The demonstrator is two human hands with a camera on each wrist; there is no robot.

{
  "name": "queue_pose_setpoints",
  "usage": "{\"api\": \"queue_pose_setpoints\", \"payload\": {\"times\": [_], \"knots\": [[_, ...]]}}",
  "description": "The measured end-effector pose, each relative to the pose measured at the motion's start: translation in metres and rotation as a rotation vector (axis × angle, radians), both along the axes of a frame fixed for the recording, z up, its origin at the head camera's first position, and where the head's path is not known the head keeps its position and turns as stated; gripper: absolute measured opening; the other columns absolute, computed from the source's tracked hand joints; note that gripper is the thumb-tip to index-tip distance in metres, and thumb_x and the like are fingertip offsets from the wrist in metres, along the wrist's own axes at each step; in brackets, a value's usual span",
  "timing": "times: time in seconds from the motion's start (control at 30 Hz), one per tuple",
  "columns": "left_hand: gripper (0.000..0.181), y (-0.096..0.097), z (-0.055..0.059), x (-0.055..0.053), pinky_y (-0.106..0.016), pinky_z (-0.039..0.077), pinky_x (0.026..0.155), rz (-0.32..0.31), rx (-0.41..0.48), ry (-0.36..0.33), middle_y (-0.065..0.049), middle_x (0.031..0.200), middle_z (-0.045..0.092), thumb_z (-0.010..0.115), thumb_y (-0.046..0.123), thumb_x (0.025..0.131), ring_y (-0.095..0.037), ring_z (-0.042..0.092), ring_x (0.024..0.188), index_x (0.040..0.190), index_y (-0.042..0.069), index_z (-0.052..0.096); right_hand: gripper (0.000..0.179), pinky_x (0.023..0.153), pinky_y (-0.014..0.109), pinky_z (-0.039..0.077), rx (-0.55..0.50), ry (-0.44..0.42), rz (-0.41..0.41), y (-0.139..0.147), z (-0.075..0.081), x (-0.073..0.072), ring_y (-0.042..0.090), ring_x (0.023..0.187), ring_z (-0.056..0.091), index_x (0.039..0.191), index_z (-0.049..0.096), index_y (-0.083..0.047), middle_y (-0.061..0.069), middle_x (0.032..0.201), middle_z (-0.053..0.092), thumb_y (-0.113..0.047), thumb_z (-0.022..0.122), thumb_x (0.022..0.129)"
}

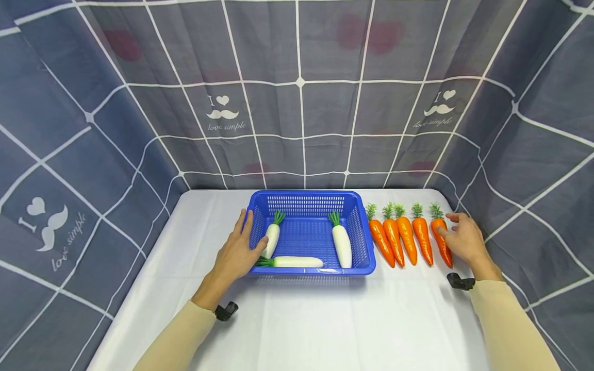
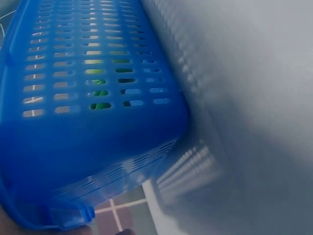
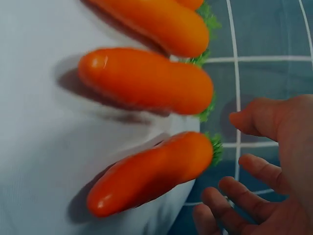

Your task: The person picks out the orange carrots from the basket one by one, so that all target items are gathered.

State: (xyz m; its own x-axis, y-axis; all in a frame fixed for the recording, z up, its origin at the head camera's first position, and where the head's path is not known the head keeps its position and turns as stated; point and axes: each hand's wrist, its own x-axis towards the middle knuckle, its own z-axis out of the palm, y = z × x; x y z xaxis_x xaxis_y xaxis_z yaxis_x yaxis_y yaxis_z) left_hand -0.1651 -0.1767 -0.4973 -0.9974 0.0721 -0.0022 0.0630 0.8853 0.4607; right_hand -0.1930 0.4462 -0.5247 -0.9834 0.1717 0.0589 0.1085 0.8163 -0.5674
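Inside a blue plastic basket lie three white radishes with green tops: a left radish, a right radish and a front radish lying crosswise. My left hand rests at the basket's left rim, its fingers extended along the side and the thumb over the front corner. The basket's slotted wall fills much of the left wrist view. To the right, my right hand is beside the rightmost carrot; the right wrist view shows the fingers spread near that carrot, with nothing between them.
Several more orange carrots with leafy green tops lie in a row between the basket and the rightmost carrot. The white table is enclosed at the back and sides by a grey-blue checked cloth.
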Motion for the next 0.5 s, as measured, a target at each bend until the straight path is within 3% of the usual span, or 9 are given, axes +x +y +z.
{"api": "queue_pose_setpoints", "payload": {"times": [0.3, 0.5], "knots": [[0.099, 0.001, 0.011, -0.002, -0.084, 0.047, 0.124, -0.006, -0.032, 0.029, -0.020, 0.198, 0.009, 0.058, 0.063, 0.115, -0.061, 0.045, 0.167, 0.188, 0.010, 0.016, 0.065, 0.107, 0.081, 0.049, 0.060, 0.129, 0.099, -0.043, 0.020, 0.005, 0.064, 0.133, 0.055, 0.161, 0.054, 0.008, 0.047, 0.156, 0.046, -0.027, 0.074, 0.110], [0.099, 0.008, 0.022, -0.005, -0.087, 0.041, 0.126, -0.022, -0.083, 0.118, -0.019, 0.197, 0.014, 0.063, 0.064, 0.113, -0.057, 0.045, 0.170, 0.187, 0.012, 0.024, 0.074, 0.114, 0.086, 0.043, 0.093, 0.211, 0.219, -0.083, 0.037, 0.012, 0.066, 0.147, 0.048, 0.166, 0.055, -0.002, 0.041, 0.169, 0.045, -0.035, 0.082, 0.106]]}}
